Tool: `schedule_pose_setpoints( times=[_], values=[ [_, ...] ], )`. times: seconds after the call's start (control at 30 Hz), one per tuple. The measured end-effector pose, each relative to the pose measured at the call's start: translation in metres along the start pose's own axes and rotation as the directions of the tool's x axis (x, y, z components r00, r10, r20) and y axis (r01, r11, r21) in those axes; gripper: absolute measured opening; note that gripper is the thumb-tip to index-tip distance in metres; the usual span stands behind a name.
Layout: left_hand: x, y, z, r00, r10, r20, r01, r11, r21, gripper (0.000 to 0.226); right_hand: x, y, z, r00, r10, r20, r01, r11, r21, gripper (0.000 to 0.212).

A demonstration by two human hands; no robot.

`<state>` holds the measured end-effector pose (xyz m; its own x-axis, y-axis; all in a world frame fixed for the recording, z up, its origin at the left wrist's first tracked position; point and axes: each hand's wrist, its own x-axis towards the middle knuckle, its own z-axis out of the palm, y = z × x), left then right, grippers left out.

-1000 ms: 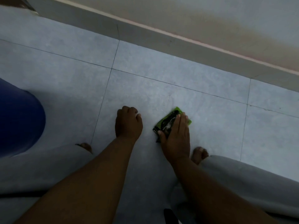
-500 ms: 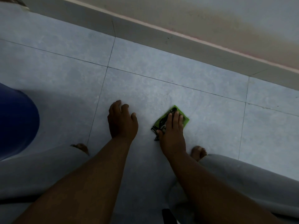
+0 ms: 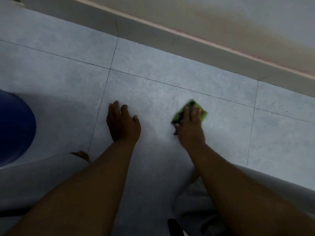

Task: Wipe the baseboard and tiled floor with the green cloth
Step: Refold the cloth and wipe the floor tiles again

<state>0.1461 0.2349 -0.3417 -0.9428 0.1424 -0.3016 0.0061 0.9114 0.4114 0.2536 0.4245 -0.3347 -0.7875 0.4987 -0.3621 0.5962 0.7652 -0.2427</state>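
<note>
A small green cloth (image 3: 201, 111) with dark patches lies on the grey tiled floor (image 3: 153, 92). My right hand (image 3: 190, 128) presses flat on top of it, fingers over the cloth, which looks motion-blurred. To the left, my left hand (image 3: 121, 125) rests palm-down on the same tile with fingers spread, holding nothing. The grey baseboard (image 3: 170, 43) runs diagonally along the wall beyond the cloth, about one tile row away.
My knees in light grey trousers (image 3: 42, 181) frame the bottom left and right, with bare toes (image 3: 81, 155) showing. A blue rounded object (image 3: 15, 128) sits at the left edge. A pale wall (image 3: 221, 17) rises above the baseboard.
My right hand has slid the green cloth forward and to the right across the tile. The left hand has stayed planted in about the same spot.
</note>
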Motion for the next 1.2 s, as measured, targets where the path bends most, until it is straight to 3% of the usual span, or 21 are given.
schedule_pose_setpoints(
  times=[0.07,0.17,0.33,0.43,0.6,0.7,0.83,0.93,1.03,1.1,1.2],
  values=[
    [-0.001,0.001,0.0,1.0,0.005,0.012,-0.005,1.0,0.016,0.052,-0.012,-0.023,0.014,0.978,-0.206,0.007,0.206,0.978,-0.026,0.078],
    [0.002,0.001,-0.003,1.0,-0.007,0.029,0.006,1.0,0.028,0.054,-0.05,-0.017,0.025,0.947,-0.304,0.108,0.308,0.951,-0.022,0.082],
    [0.006,0.0,-0.005,1.0,-0.02,0.025,0.019,0.999,0.037,0.059,-0.035,0.056,0.008,0.978,-0.177,0.113,0.198,0.957,-0.212,0.073],
    [0.002,-0.001,-0.001,1.0,-0.008,0.023,0.007,0.999,0.049,0.062,-0.005,0.046,0.0,0.988,-0.153,0.03,0.156,0.965,-0.212,0.07],
    [0.003,0.0,-0.001,0.999,-0.019,0.031,0.017,0.999,0.051,0.064,-0.022,-0.008,0.029,0.945,-0.326,0.026,0.325,0.927,-0.185,0.068],
    [0.003,0.0,0.0,1.0,-0.014,0.02,0.013,0.999,0.049,0.064,-0.037,0.01,0.03,0.913,-0.402,0.072,0.408,0.896,-0.174,0.068],
    [0.002,-0.001,0.001,1.0,-0.012,0.009,0.012,0.998,0.055,0.064,-0.026,0.068,0.006,0.983,-0.181,0.009,0.18,0.963,-0.2,0.065],
    [0.002,-0.002,0.005,1.0,-0.003,-0.01,0.003,0.998,0.057,0.064,0.001,0.057,-0.003,0.995,-0.087,-0.052,0.078,0.984,-0.163,0.066],
    [0.002,-0.002,0.007,1.0,0.005,-0.024,-0.004,0.998,0.059,0.064,0.008,0.006,0.019,0.958,-0.272,-0.093,0.254,0.952,-0.174,0.066],
    [0.004,-0.004,0.005,1.0,0.022,-0.017,-0.02,0.997,0.069,0.065,-0.009,-0.018,0.034,0.919,-0.394,-0.014,0.387,0.909,-0.154,0.067],
    [0.01,-0.01,0.003,0.998,0.055,-0.023,-0.053,0.995,0.09,0.067,-0.018,0.005,0.027,0.891,-0.453,0.029,0.451,0.878,-0.157,0.066]
  ],
)
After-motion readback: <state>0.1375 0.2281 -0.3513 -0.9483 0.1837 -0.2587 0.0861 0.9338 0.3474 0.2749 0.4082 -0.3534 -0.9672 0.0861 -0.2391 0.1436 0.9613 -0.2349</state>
